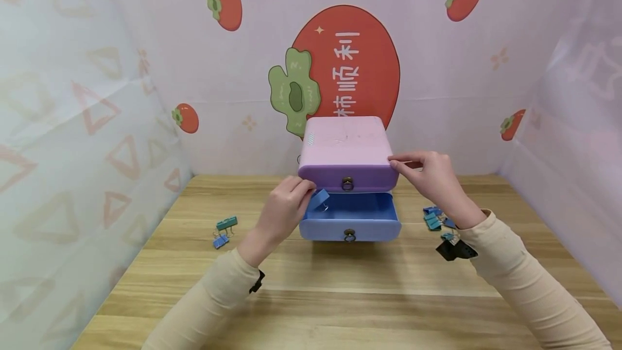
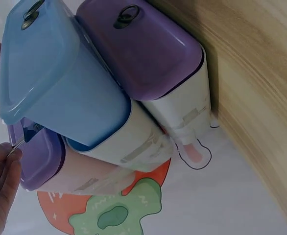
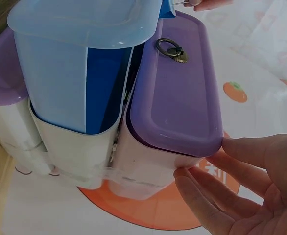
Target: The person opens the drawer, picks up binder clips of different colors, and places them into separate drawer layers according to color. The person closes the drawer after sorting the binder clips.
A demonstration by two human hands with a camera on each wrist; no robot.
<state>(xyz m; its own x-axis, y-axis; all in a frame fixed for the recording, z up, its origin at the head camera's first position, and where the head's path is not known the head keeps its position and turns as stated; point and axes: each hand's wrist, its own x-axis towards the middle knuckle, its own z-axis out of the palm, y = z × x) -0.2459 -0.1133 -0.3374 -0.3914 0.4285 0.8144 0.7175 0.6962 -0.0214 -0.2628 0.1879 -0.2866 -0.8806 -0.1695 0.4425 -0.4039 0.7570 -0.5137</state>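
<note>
My left hand (image 1: pixel 284 207) pinches a blue binder clip (image 1: pixel 319 199) by its wire handle, over the left side of the pulled-out blue drawer (image 1: pixel 350 229). The left wrist view shows the fingertips on the thin wire and the dark clip (image 2: pixel 31 131) beside the drawer's rim. That drawer belongs to a small stacked cabinet (image 1: pixel 345 142) with a pink top; its purple top drawer (image 1: pixel 371 177) is closed. With thumb and fingertips my right hand (image 1: pixel 430 177) touches the cabinet's upper right front corner. In the right wrist view its fingers (image 3: pixel 202 196) are extended and loosely bent.
Two binder clips (image 1: pixel 226 223), teal and blue, lie on the wooden table (image 1: pixel 364 307) to the left. Several more clips (image 1: pixel 432 221) lie at the right, partly behind the right forearm. A lower purple drawer (image 2: pixel 148 49) is closed. Printed cloth (image 1: pixel 437 96) hangs behind the cabinet.
</note>
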